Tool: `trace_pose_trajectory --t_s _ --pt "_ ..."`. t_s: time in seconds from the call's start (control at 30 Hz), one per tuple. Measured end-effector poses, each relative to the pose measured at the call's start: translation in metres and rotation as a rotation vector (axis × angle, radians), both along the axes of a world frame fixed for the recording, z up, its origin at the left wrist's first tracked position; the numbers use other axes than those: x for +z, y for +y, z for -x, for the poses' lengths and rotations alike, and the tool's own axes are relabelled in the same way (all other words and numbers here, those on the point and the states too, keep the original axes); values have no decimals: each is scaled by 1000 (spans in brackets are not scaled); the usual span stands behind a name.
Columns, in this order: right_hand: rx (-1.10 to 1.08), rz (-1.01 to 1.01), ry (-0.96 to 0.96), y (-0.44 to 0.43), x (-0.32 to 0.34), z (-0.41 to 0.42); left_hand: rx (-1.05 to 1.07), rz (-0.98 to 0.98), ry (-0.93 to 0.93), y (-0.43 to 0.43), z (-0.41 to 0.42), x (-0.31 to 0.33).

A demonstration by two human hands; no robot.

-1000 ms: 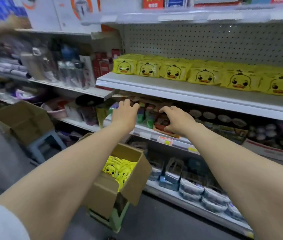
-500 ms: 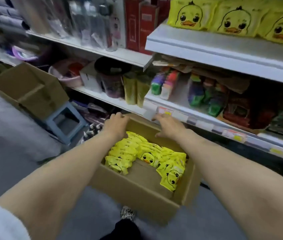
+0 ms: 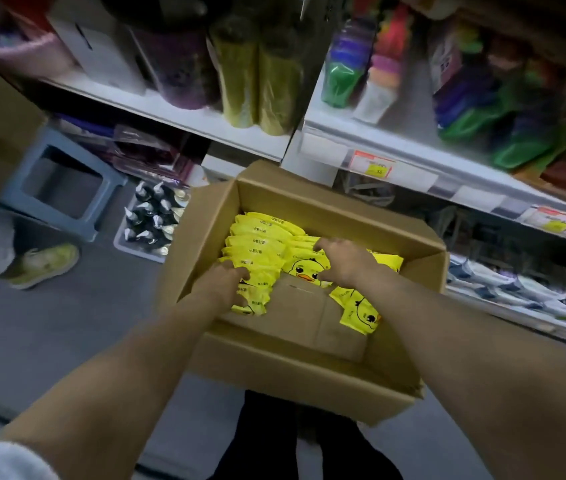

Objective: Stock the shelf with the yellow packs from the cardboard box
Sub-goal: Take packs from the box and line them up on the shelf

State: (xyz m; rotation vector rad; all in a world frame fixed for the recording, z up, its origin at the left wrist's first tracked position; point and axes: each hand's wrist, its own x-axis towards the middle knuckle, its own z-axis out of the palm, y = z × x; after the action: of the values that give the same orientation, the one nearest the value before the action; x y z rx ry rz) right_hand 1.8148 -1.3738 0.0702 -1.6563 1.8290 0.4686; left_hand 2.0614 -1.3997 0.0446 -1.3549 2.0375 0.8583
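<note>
My left hand (image 3: pixel 224 287) curls round the row of yellow duck-print plastic packs (image 3: pixel 260 244) in the open brown cardboard box (image 3: pixel 205 220). My right hand (image 3: pixel 345 261) pinches a flat one, likely gathering several per lift.

Left hand (image 3: pixel 224 287) and right hand (image 3: pixel 345 261) around yellow packs (image 3: pixel 257 242) inside open cardboard box (image 3: pixel 302 374).

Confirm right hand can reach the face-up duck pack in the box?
Likely yes: the cardboard box is open, the right hand is inside it, fingers and thumb either side of the duck pack, nothing covering it.
</note>
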Motion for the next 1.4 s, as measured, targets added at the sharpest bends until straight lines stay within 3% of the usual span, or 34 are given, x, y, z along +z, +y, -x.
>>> trace_pose_trajectory --t_s 0.23,0.6,1.0,1.1,1.4 --pt "-51 -63 10 -17 -70 4 -28 -82 -43 -10 -10 -64" --pt "-157 -110 45 -19 -132 0 -89 -45 -23 -12 -12 -106" --pt "-175 175 195 14 -163 -6 -279 119 -63 -10 -9 -130" --pt "-196 161 176 11 -166 -6 -296 132 -57 -11 -8 -133" --pt "-355 -49 55 27 -165 -17 -30 -55 27 -12 -9 -126"
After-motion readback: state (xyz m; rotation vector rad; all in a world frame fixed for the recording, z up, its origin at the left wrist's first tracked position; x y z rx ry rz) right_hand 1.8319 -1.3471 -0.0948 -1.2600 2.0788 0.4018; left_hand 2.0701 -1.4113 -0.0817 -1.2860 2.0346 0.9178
